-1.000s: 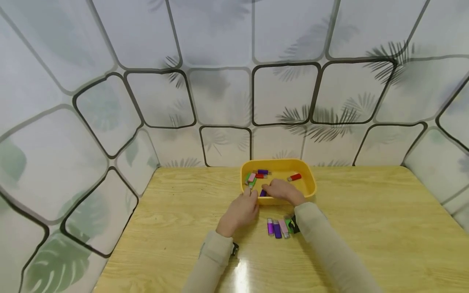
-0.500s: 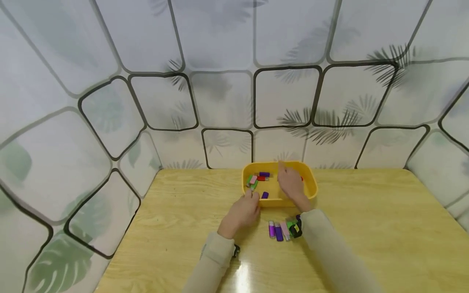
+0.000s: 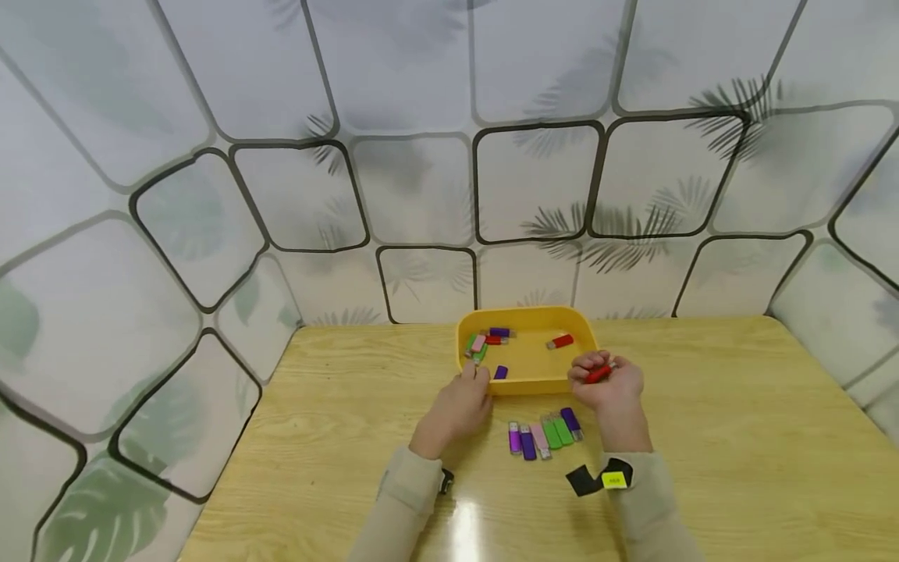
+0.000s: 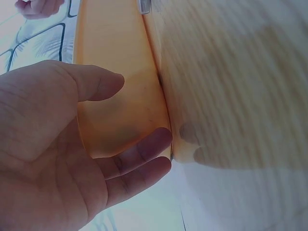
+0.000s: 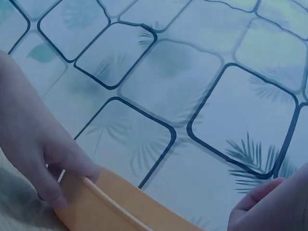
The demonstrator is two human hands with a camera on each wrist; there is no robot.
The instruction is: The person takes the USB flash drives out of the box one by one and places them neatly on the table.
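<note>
My left hand (image 3: 460, 404) grips the front left corner of a yellow plastic tray (image 3: 530, 386); the right wrist view has its thumb outside the wall and a finger over the rim. Beside the tray's front right corner, my right hand (image 3: 609, 382) is turned palm up, fingers curled about a red USB stick (image 3: 598, 374). Several USB sticks lie in the tray, among them a red one (image 3: 562, 341) at the right and a purple one (image 3: 501, 372) near the front wall. The right wrist view does not show the held stick.
A row of USB sticks lies on the wooden table (image 3: 337, 437) before the tray, from a violet one (image 3: 515, 439) at the left past a pink one (image 3: 540, 442) and green ones (image 3: 557, 431) to a purple one (image 3: 572, 423). A patterned wall covering (image 3: 421, 187) rises behind.
My right hand has come out of the tray toward the near right and turned palm up, showing a red USB stick. The left hand keeps to the tray's corner. The view has shifted slightly.
</note>
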